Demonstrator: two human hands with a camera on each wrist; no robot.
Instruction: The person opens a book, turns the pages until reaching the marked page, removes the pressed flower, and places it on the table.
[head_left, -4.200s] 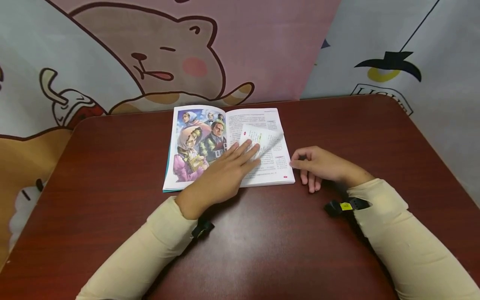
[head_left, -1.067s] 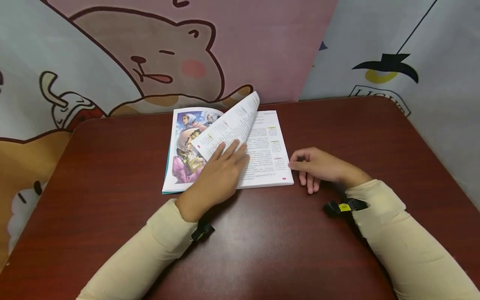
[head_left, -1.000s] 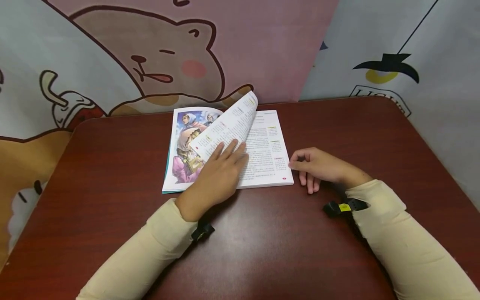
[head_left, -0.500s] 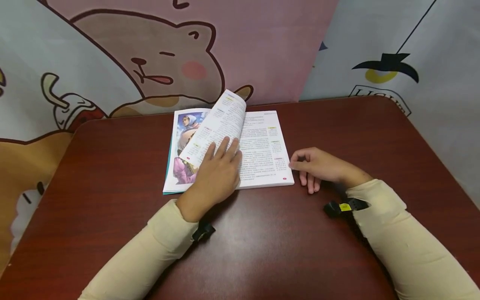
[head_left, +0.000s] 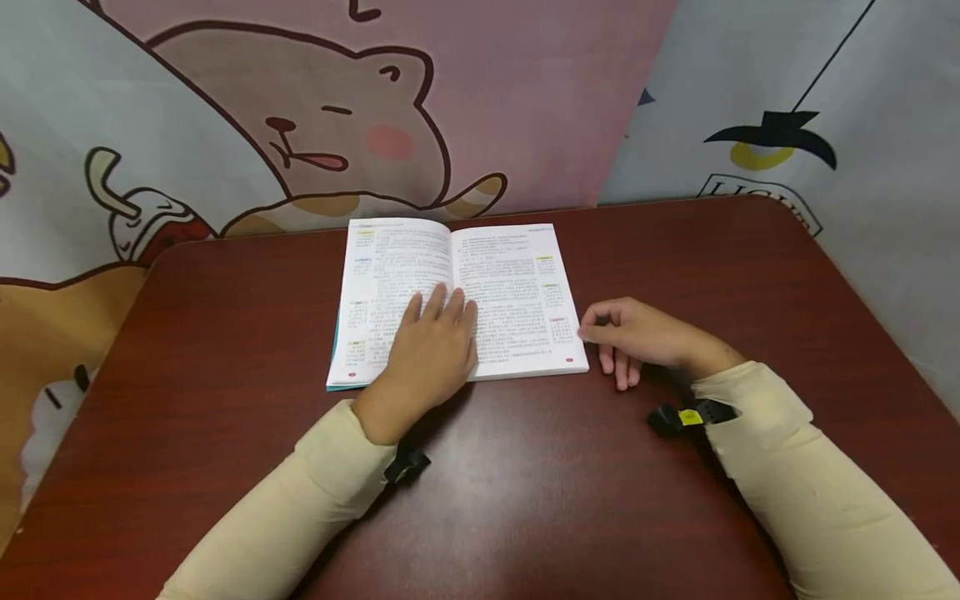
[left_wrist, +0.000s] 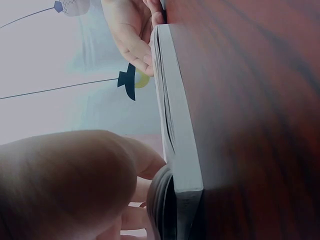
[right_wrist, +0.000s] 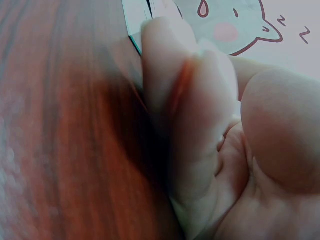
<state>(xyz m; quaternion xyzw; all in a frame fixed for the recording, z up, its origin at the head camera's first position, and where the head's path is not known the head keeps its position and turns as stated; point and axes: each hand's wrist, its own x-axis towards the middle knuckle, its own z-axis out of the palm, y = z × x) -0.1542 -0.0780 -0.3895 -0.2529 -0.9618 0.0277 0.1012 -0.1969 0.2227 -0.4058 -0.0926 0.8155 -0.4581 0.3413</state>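
An open book (head_left: 517,283) lies on the table with a page of small print on each side and a sliver of teal cover at its left edge. My left hand (head_left: 431,346) rests with straight fingers over the lower middle of the spread, covering part of the left page and the fold. In the left wrist view, the book's thick page block (left_wrist: 182,115) runs beside the left hand (left_wrist: 70,185). My right hand (head_left: 637,333) lies loosely curled at the book's right edge, its fingertips right by the pages. Between its fingers nothing shows in the right wrist view.
The dark red-brown wooden table (head_left: 480,500) extends around the book. Behind it stands a backdrop (head_left: 555,108) printed with cartoon animals. Each wrist wears a black strap; the right strap (head_left: 693,414) bears a yellow label.
The left hand has swept leftward, turning a page from right to left. That page now lies flat over the coloured illustration. The right hand has stayed in place.
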